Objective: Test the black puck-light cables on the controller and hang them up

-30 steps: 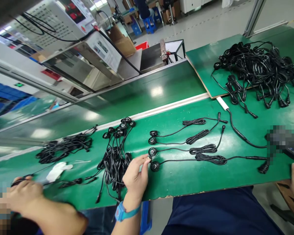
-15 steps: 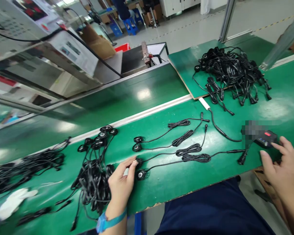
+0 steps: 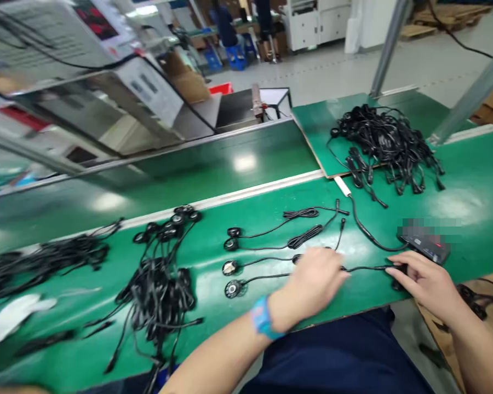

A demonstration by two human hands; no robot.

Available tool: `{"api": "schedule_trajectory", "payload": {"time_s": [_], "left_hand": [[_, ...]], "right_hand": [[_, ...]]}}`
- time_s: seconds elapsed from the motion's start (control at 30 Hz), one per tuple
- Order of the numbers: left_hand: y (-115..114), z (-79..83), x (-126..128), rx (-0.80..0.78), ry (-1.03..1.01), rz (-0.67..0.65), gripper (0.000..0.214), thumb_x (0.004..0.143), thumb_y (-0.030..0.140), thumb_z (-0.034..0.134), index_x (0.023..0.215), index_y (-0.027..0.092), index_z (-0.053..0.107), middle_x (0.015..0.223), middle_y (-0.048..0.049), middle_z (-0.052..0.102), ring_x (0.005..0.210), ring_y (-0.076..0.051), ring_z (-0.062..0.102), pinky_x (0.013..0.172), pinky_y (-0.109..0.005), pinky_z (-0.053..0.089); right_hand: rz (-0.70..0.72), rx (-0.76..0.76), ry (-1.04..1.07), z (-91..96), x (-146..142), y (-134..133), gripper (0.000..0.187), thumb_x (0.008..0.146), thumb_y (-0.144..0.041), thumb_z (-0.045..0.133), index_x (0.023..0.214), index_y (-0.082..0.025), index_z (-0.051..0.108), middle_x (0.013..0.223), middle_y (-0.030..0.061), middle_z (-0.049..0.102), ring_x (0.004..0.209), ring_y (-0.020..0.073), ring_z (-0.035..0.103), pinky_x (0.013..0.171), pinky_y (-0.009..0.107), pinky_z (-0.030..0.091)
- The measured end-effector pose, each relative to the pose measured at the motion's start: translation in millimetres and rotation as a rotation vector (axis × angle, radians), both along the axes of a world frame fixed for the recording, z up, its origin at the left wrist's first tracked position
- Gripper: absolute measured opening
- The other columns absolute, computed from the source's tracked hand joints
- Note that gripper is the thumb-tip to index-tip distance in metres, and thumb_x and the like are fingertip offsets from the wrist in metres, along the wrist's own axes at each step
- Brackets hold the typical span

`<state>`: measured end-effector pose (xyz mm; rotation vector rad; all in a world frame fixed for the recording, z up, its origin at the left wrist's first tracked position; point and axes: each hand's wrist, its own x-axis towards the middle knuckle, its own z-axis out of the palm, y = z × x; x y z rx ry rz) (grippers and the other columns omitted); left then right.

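My left hand [image 3: 315, 282], smeared by motion, passes over the coiled part of the two nearer cables; its fingers are partly hidden. At the right, my right hand [image 3: 425, 280] pinches a black cable connector [image 3: 399, 280] just in front of a small black box [image 3: 425, 243] with a red light. Each cable laid out ends in a round black part at its left: the nearest round part [image 3: 232, 288], a second round part [image 3: 229, 267] with a pale spot, and two farther round parts, one of them a round part [image 3: 230, 244] with a cable bundle [image 3: 304, 236].
A tangled pile of black cables [image 3: 386, 137] lies on a raised green board [image 3: 312, 128] at the back right. Cable heaps [image 3: 156, 306] and a white glove [image 3: 12, 320] lie at the left. A metal post [image 3: 388, 49] rises behind the bench.
My left hand has left the round parts and swung right over the coils. My right hand has moved from the box's side down to the connector. The view has shifted slightly.
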<state>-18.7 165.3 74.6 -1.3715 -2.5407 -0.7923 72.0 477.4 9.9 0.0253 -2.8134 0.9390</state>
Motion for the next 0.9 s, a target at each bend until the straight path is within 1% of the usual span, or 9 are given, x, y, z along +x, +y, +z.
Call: {"api": "schedule_trajectory", "payload": {"time_s": [0.1,0.2,0.33,0.5,0.57,0.63,0.77,0.83,0.9], "left_hand": [[71.1,-18.2,-8.5,-0.206,-0.040,-0.197,0.032,0.099,0.044,0.060,0.106,0.013,0.061,0.091,-0.0111,0.069,0.087,-0.026,0.068,0.076,-0.040,0.055],[102.4,-39.0,-10.9,-0.264,-0.012,-0.247,0.023,0.102,0.034,0.054,0.103,0.012,0.061,0.089,-0.0101,0.067,0.082,-0.025,0.068,0.072,-0.039,0.053],[98.2,-48.7,-5.6,-0.267,-0.012,-0.270,0.019,0.104,0.025,0.045,0.102,0.012,0.060,0.087,-0.0085,0.068,0.079,-0.023,0.068,0.070,-0.037,0.053],[73.0,-32.2,-3.6,-0.316,-0.184,-0.246,0.017,0.103,0.030,0.053,0.096,0.016,0.059,0.084,-0.0062,0.069,0.076,-0.021,0.067,0.071,-0.033,0.051],[65.7,-22.4,-8.5,-0.283,-0.225,-0.161,0.022,0.102,0.038,0.057,0.093,0.018,0.059,0.084,-0.0062,0.068,0.077,-0.021,0.066,0.071,-0.033,0.051],[63.0,-16.2,-19.7,-0.214,-0.189,0.003,0.030,0.100,0.047,0.057,0.091,0.019,0.059,0.086,-0.0087,0.067,0.080,-0.024,0.065,0.072,-0.035,0.050],[74.6,-21.1,-51.4,-0.249,-0.056,0.312,0.032,0.098,0.047,0.060,0.092,0.016,0.060,0.087,-0.0140,0.065,0.079,-0.029,0.065,0.068,-0.037,0.049],[84.3,-27.8,-61.9,-0.321,-0.048,0.332,0.021,0.098,0.036,0.061,0.090,0.016,0.060,0.085,-0.0128,0.065,0.072,-0.026,0.064,0.063,-0.035,0.046],[92.4,-33.3,-64.2,-0.300,-0.068,0.242,0.012,0.097,0.023,0.058,0.087,0.017,0.060,0.084,-0.0101,0.065,0.070,-0.023,0.063,0.063,-0.033,0.046]], "right_hand": [[0.055,-0.004,-0.028,-9.8,-6.7,15.1,0.035,0.092,-0.055,0.067,0.114,-0.028,0.073,0.109,0.0062,0.073,0.064,0.0151,0.063,0.063,0.031,0.056],[0.089,-0.043,-0.035,-15.4,-10.3,23.3,0.032,0.092,-0.057,0.066,0.105,-0.029,0.076,0.106,0.0058,0.073,0.080,0.0205,0.070,0.067,0.032,0.059],[0.142,-0.077,-0.050,-10.8,-14.5,23.8,0.027,0.094,-0.054,0.063,0.093,-0.031,0.078,0.100,0.0043,0.074,0.090,0.0214,0.072,0.076,0.031,0.060],[0.116,-0.151,-0.082,4.4,-18.3,16.6,0.030,0.097,-0.052,0.061,0.087,-0.027,0.077,0.094,0.0060,0.073,0.087,0.0211,0.070,0.077,0.032,0.058],[0.101,-0.181,-0.101,9.6,-17.3,13.2,0.029,0.096,-0.050,0.062,0.090,-0.026,0.077,0.096,0.0061,0.073,0.086,0.0204,0.070,0.078,0.032,0.058],[0.090,-0.201,-0.133,13.6,-16.1,9.7,0.025,0.095,-0.047,0.065,0.095,-0.025,0.078,0.097,0.0057,0.072,0.077,0.0174,0.067,0.074,0.031,0.056],[0.025,-0.185,-0.180,18.7,-17.1,0.0,0.012,0.089,-0.031,0.070,0.094,-0.022,0.075,0.093,0.0035,0.069,0.068,0.0134,0.061,0.067,0.028,0.051],[-0.026,-0.165,-0.155,18.9,-18.8,-6.4,0.007,0.087,-0.027,0.070,0.091,-0.022,0.073,0.093,0.0032,0.068,0.078,0.0158,0.065,0.074,0.029,0.052],[-0.070,-0.170,-0.115,16.7,-20.0,-12.2,0.007,0.089,-0.029,0.070,0.090,-0.022,0.073,0.092,0.0032,0.068,0.083,0.0173,0.066,0.077,0.030,0.052]]}}
